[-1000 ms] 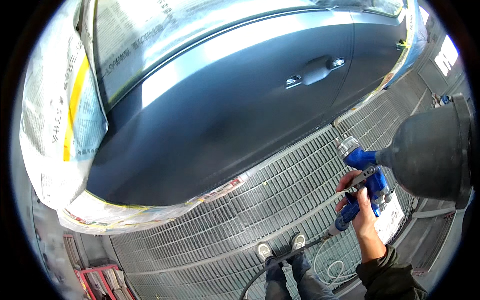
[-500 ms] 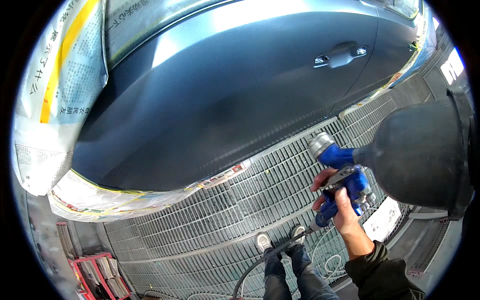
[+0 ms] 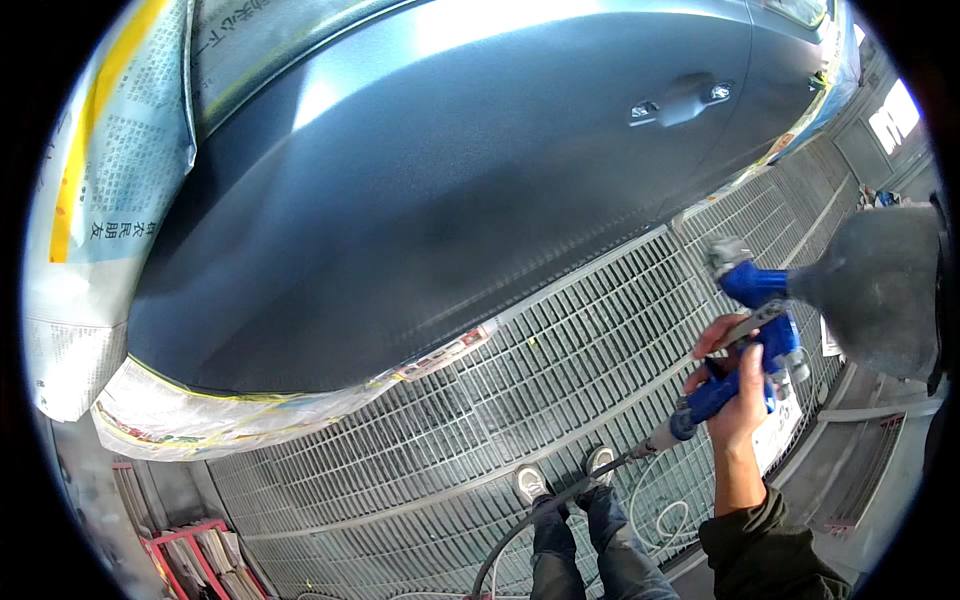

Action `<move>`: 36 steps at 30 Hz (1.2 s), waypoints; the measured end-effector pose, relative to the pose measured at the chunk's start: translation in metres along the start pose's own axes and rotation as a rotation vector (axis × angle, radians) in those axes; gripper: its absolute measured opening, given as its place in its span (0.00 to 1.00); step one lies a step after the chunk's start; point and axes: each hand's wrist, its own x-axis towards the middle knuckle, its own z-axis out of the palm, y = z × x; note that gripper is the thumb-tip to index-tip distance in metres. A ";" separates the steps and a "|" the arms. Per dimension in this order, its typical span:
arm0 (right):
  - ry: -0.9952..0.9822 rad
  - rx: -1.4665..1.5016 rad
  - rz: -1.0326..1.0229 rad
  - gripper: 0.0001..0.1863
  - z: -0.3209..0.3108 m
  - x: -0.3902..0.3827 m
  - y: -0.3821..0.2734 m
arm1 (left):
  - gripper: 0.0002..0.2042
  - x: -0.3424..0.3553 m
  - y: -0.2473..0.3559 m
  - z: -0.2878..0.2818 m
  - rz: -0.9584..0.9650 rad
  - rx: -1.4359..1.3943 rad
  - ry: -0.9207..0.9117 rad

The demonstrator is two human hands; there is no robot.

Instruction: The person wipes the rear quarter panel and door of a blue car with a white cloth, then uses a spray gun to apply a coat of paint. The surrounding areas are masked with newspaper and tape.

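On my head-cam feed, biggest thing is the dark grey-blue car door (image 3: 450, 200), filling the area up-left of my R hand (image 3: 740, 410), w/ a bright reflection along its upper part. Next: the slatted metal floor grating (image 3: 560, 350), spreading below the R hand & off to its L. Newspaper masking (image 3: 140, 160) w/ a yellow stripe hangs far L of & above the hand; a paler paper strip (image 3: 200, 430) edged in yellow follows the door's lwr edge, well L.

Blue spray gun (image 3: 780, 345) is in the R hand, fingers & thumb wrapped round its grip; can't tell how far the trigger's pulled. Blk cup (image 3: 880, 290) sits up-right of the hand; silver nozzle end (image 3: 728, 255), a bit blurred, is above the hand, facing up-left & apart from the door.

Jeans legs (image 3: 615, 540) are down-left of the R hand, dark sleeve (image 3: 770, 550) just below it. Dark hose (image 3: 580, 487) runs from the grip's base down-left past the legs. Red rack (image 3: 188, 532) w/ papers: far L & lower.

White sheet (image 3: 778, 435) lies just R of the wrist, partly hidden. Door handle (image 3: 680, 105): well above the hand. Smallest: pale shoes (image 3: 530, 485), down-left.

L hand's out of frame, can't tell its state.
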 end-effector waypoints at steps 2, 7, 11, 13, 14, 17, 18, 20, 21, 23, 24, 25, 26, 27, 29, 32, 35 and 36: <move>0.180 -0.086 -0.061 0.23 0.001 -0.001 -0.005 | 0.09 0.006 -0.001 0.001 -0.012 -0.020 0.015; -0.096 -0.009 0.107 0.30 0.004 -0.017 0.002 | 0.08 0.014 -0.004 -0.003 -0.006 -0.150 0.084; -0.468 0.197 0.303 0.36 0.020 -0.026 0.008 | 0.08 0.006 -0.016 -0.005 0.013 -0.125 0.007; -0.568 0.233 0.457 0.47 0.025 -0.024 0.004 | 0.08 0.008 -0.014 -0.015 -0.012 -0.153 -0.084; -0.648 0.254 0.465 0.48 0.019 -0.021 0.012 | 0.09 0.010 -0.012 -0.018 -0.065 -0.189 -0.085; -0.477 0.141 0.512 0.37 -0.003 -0.023 0.023 | 0.13 0.014 0.008 -0.026 -0.272 -0.307 -0.067; -0.574 0.008 0.293 0.33 -0.009 -0.017 0.021 | 0.14 0.022 0.026 -0.043 -0.343 -0.356 -0.067; -0.199 0.048 0.229 0.33 -0.016 -0.018 0.013 | 0.15 0.037 0.049 -0.066 -0.422 -0.408 -0.060; -0.095 0.040 0.197 0.31 -0.024 -0.015 0.008 | 0.15 0.041 0.057 -0.073 -0.437 -0.413 -0.053; 0.031 -0.057 0.096 0.26 -0.033 -0.007 -0.009 | 0.16 0.040 0.054 -0.070 -0.410 -0.420 -0.072; 0.121 -0.117 0.069 0.26 -0.037 -0.004 -0.019 | 0.16 0.044 0.044 -0.061 -0.360 -0.427 -0.102; 0.136 -0.122 0.072 0.25 -0.044 -0.003 -0.023 | 0.16 0.044 0.037 -0.053 -0.310 -0.432 -0.131; 0.143 -0.119 0.069 0.25 -0.050 -0.001 -0.028 | 0.16 0.048 0.044 -0.059 -0.281 -0.413 -0.116; 0.125 -0.098 0.074 0.27 -0.054 0.000 -0.034 | 0.17 0.051 0.052 -0.065 -0.252 -0.393 -0.100; -0.007 -0.079 0.074 0.29 -0.055 0.007 -0.053 | 0.16 0.051 0.053 -0.061 -0.124 -0.304 -0.042; -0.070 -0.088 0.069 0.32 -0.047 0.020 -0.071 | 0.14 0.050 0.047 -0.046 -0.063 -0.264 -0.001; -0.187 -0.011 0.114 0.31 -0.031 0.035 -0.089 | 0.12 0.063 0.103 -0.090 -0.283 -0.298 0.077; -0.238 0.005 0.114 0.32 -0.027 0.040 -0.092 | 0.11 0.058 0.104 -0.075 -0.210 -0.126 0.258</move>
